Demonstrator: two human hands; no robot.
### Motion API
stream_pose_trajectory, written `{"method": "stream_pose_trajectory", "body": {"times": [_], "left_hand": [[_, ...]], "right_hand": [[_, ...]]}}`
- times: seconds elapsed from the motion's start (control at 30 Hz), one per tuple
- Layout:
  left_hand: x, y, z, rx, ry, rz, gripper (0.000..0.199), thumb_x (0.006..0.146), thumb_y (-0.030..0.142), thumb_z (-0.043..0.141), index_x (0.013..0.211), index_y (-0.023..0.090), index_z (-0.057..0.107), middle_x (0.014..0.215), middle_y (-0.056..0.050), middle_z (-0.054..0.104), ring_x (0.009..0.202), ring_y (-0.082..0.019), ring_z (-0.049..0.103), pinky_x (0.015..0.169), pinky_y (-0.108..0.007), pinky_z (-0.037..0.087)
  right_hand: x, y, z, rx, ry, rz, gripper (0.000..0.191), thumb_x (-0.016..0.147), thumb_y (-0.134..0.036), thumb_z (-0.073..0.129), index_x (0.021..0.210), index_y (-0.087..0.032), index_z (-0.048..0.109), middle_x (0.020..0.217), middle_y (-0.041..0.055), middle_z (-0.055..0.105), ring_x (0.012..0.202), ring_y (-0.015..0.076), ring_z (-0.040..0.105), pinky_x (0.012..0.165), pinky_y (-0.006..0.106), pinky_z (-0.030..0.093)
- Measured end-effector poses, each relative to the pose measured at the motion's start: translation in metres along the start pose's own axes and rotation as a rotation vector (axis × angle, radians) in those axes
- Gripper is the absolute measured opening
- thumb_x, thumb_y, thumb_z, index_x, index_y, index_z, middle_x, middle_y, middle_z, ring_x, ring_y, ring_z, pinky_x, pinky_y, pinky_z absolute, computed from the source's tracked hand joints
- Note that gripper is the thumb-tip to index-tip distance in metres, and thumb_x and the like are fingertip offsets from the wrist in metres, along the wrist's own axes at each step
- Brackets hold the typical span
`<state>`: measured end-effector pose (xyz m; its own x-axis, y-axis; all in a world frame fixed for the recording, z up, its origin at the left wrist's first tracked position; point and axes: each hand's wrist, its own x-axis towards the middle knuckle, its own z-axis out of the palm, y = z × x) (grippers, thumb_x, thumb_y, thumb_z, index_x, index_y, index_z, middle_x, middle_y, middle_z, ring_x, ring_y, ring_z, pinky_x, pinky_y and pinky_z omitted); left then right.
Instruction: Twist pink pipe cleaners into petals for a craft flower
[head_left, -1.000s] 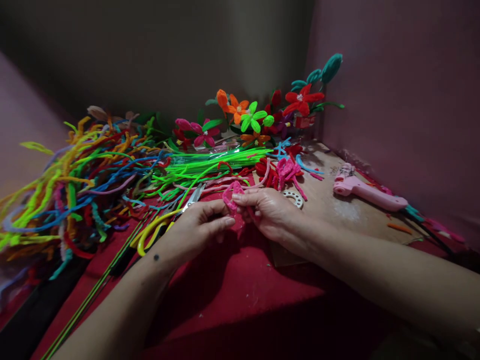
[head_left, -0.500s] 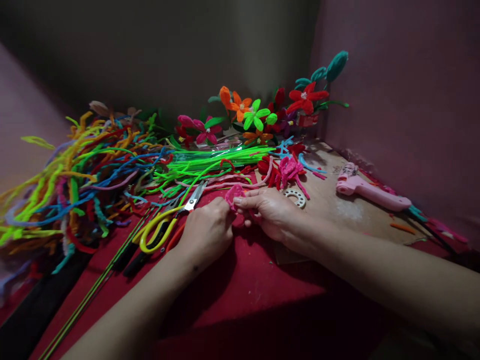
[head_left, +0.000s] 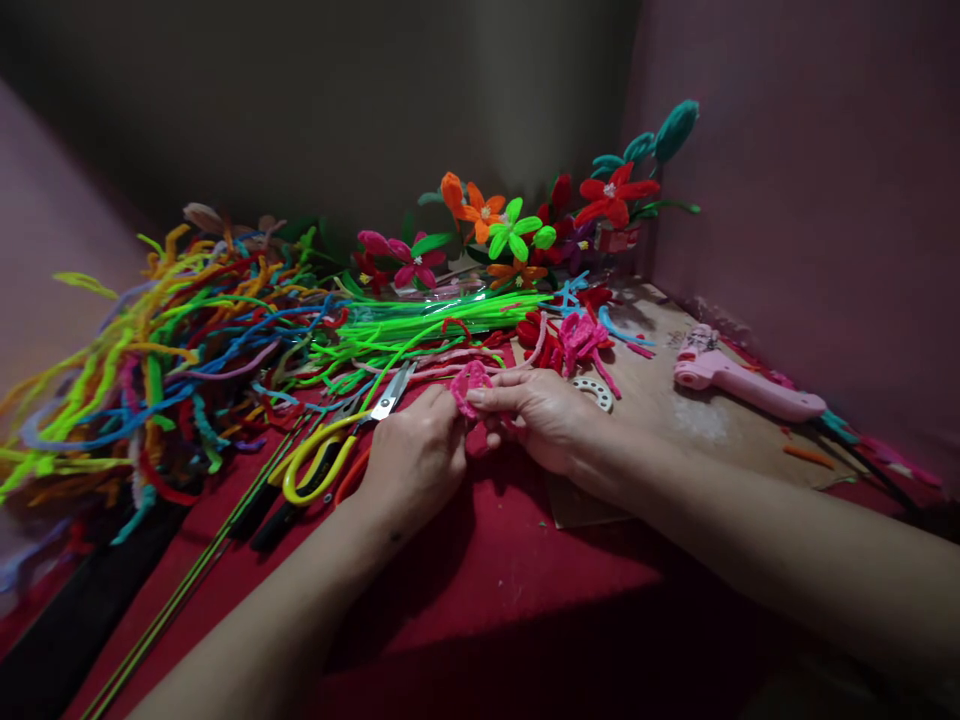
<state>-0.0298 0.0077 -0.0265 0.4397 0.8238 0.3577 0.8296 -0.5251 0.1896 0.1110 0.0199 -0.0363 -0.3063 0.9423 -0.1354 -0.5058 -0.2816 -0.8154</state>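
A pink pipe cleaner (head_left: 468, 385), bent into a small loop, is pinched between my two hands above the red table. My left hand (head_left: 420, 445) is closed on its left side, with the fingertips mostly hidden behind the hand. On the other side my right hand (head_left: 536, 415) grips it between thumb and forefinger, the remaining fingers curled beneath. Yellow-handled scissors (head_left: 322, 455) lie just left of my left hand, blades partly open. Beyond my right hand rest a white ring with holes (head_left: 596, 393) and a bundle of bent pink pipe cleaners (head_left: 581, 340).
A big tangle of colourful pipe cleaners (head_left: 172, 350) fills the left side. Bright green pipe cleaners (head_left: 442, 318) lie behind my hands, with finished fuzzy flowers (head_left: 510, 232) beyond. A pink glue gun (head_left: 750, 380) rests on cardboard (head_left: 697, 430) at right. Thin green stems (head_left: 172, 610) lie front left.
The pink loop has turned slightly and shows more openly between my fingers. Both hands stay in nearly the same place, and the whole view has shifted a little.
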Motion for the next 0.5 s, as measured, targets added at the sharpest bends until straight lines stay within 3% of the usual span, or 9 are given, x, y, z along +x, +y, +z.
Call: {"method": "stream_pose_trajectory", "body": {"times": [0.17,0.33,0.4,0.5], "left_hand": [[0.000,0.007,-0.003,0.106,-0.129,-0.073,0.021,0.081,0.019,0.041,0.084,0.014,0.061,0.081,-0.008,0.064,0.072,-0.019,0.060,0.064,-0.028,0.042],[0.000,0.013,0.000,0.387,-0.116,-0.128,0.023,0.079,0.021,0.041,0.085,0.010,0.060,0.080,-0.013,0.062,0.062,-0.023,0.059,0.052,-0.030,0.038],[0.001,0.010,-0.001,0.261,-0.156,-0.129,0.022,0.079,0.020,0.040,0.081,0.011,0.061,0.076,-0.011,0.062,0.062,-0.021,0.058,0.053,-0.029,0.038],[0.004,-0.003,-0.005,-0.099,-0.150,-0.071,0.017,0.079,0.020,0.044,0.077,0.016,0.060,0.075,-0.005,0.061,0.067,-0.016,0.056,0.061,-0.026,0.041]], "right_hand": [[-0.002,-0.003,0.004,0.015,0.047,0.113,0.014,0.067,-0.006,0.061,0.055,-0.010,0.057,0.051,-0.0010,0.054,0.041,0.0074,0.047,0.040,0.021,0.037],[-0.003,-0.002,0.007,0.036,0.117,0.124,0.017,0.067,-0.001,0.058,0.054,-0.010,0.055,0.048,-0.0018,0.052,0.041,0.0070,0.046,0.038,0.020,0.036],[-0.002,-0.003,0.008,0.041,0.121,0.126,0.019,0.068,-0.001,0.057,0.052,-0.010,0.054,0.047,-0.0014,0.052,0.041,0.0071,0.046,0.038,0.019,0.036],[-0.002,-0.004,0.007,0.016,0.076,0.079,0.013,0.068,-0.003,0.059,0.057,-0.010,0.058,0.051,-0.0002,0.056,0.042,0.0073,0.047,0.039,0.020,0.037]]}}
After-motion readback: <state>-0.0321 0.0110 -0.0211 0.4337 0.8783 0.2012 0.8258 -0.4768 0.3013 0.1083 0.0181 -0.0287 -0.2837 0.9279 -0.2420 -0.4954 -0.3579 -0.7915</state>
